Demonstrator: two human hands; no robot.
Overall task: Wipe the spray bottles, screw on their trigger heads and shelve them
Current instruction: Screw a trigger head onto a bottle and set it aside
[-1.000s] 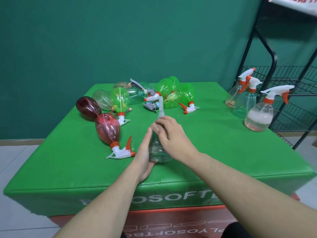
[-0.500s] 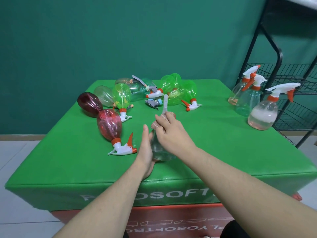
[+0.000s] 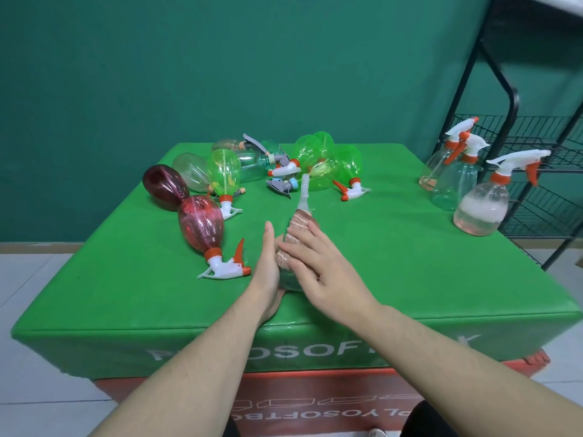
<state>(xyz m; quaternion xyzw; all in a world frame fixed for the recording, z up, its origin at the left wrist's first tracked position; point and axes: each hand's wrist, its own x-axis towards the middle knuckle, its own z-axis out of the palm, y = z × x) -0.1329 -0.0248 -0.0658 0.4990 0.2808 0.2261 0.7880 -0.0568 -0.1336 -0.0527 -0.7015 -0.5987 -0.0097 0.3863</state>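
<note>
Item: clear bottle [image 3: 299, 222], near edge of surface [image 3: 410, 257], between our hands. Left hand [image 3: 268, 266] braces it, fingers straight; right hand [image 3: 318, 266] lies over it, fingers extended, earlier curled at the neck. Step, we judge: wiping; next needs a trigger head. Beyond: loose bottles [image 3: 220, 175]; upright bottles [image 3: 481, 206]; rack [image 3: 511, 99].

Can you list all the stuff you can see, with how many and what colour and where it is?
Table: one, green cover.
Standing spray bottles: three, clear with white-orange heads, right edge.
Red bottles: two, lying left.
Green bottles: several, lying at the back, exact count unclear.
Clear bottles: some, lying back left, count unclear.
Held bottle: one, clear, centre, between both hands.
Shelf rack: one, black, right.
Left hand: one, flat against held bottle.
Right hand: one, fingers over it.
</note>
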